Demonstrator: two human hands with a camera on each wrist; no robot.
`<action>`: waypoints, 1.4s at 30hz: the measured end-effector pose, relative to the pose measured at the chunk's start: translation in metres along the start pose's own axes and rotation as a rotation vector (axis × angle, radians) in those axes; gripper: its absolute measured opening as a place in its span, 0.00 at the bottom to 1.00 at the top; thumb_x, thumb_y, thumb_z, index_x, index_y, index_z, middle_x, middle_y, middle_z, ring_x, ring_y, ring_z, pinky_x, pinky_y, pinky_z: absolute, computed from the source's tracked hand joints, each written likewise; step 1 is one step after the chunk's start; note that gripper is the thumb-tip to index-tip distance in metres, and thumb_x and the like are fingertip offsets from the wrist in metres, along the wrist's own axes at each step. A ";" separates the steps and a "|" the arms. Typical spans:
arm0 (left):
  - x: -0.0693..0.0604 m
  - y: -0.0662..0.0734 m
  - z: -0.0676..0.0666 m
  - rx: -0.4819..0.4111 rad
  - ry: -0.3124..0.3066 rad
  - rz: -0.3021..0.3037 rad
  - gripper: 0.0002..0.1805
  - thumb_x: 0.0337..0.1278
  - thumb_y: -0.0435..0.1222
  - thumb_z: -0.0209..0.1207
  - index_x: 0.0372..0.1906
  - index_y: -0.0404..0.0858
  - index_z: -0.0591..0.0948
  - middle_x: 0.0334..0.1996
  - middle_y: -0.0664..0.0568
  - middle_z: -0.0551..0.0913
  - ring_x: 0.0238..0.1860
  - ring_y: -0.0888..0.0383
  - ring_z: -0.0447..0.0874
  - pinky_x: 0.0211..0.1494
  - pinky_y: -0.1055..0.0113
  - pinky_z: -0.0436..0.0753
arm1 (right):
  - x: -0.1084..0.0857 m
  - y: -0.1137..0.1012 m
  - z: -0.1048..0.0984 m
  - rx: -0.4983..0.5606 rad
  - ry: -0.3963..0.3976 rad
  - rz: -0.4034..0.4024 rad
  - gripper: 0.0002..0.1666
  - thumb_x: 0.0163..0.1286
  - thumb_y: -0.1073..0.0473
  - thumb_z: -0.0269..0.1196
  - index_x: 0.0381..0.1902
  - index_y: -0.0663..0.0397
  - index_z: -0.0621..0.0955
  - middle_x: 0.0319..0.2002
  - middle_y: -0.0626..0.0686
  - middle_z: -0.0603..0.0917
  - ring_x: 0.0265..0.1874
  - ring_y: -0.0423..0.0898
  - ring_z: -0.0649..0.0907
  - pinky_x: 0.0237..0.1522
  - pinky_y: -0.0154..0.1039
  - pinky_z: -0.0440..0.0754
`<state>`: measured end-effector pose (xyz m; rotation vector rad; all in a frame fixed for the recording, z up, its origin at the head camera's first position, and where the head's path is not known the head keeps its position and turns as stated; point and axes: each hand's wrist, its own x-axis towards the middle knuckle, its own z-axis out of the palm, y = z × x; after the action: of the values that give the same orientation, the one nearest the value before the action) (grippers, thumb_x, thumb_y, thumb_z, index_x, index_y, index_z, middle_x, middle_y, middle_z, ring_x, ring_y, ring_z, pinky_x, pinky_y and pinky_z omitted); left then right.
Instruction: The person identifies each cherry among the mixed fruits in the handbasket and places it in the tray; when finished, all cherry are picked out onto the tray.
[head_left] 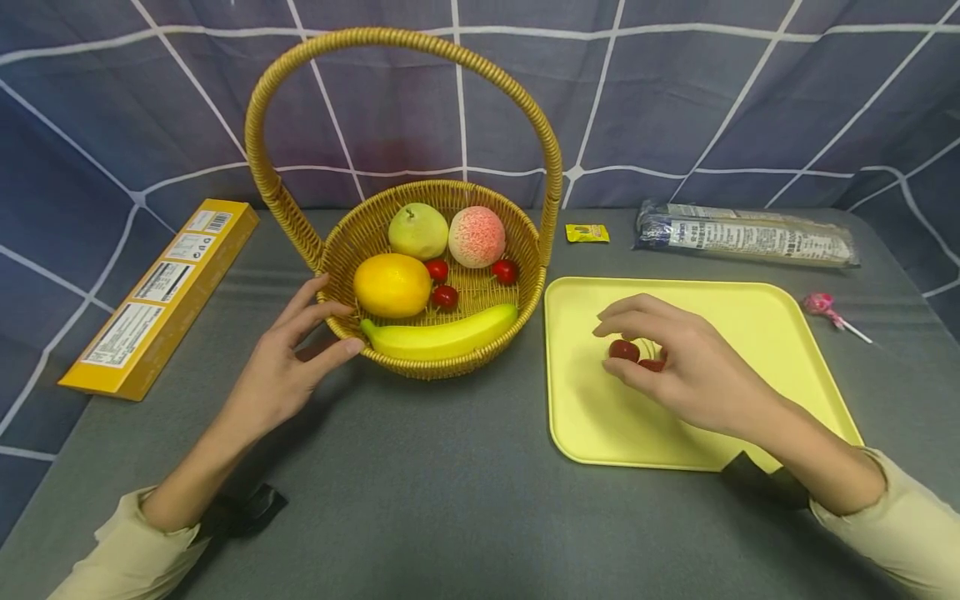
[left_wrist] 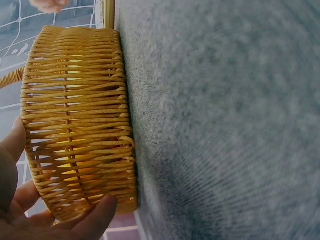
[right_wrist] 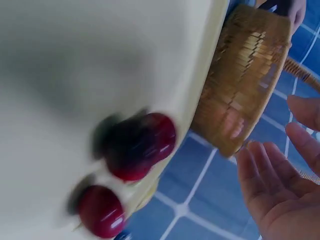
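Bracing round tan wicker basket [head_left: 431, 368] w/ my L hand [head_left: 283, 367], fingers spread against it, prob. vs. sliding; R hand [head_left: 690, 367], fingers parted, empty, over glossy red cherries [head_left: 624, 350] on yellow plastic tray [head_left: 592, 433].

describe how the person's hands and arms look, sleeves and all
The left hand and right hand are bare, without gloves. The left sleeve and right sleeve are pale cream, loosely creased, ending short of the wrists. A black piece shows by each sleeve; what it is stays unclear.
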<state>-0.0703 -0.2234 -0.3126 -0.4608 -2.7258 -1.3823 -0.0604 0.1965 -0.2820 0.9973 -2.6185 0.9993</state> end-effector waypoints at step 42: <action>0.001 0.001 -0.001 -0.007 -0.008 -0.008 0.21 0.62 0.32 0.65 0.58 0.31 0.77 0.77 0.45 0.53 0.71 0.38 0.59 0.59 0.40 0.73 | 0.177 -0.010 0.101 -0.187 -0.543 0.052 0.04 0.62 0.64 0.67 0.35 0.56 0.81 0.30 0.51 0.79 0.33 0.50 0.75 0.39 0.43 0.75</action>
<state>-0.0711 -0.2234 -0.3106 -0.4564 -2.7330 -1.3954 -0.1808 0.0326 -0.2879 1.3056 -3.1045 0.5244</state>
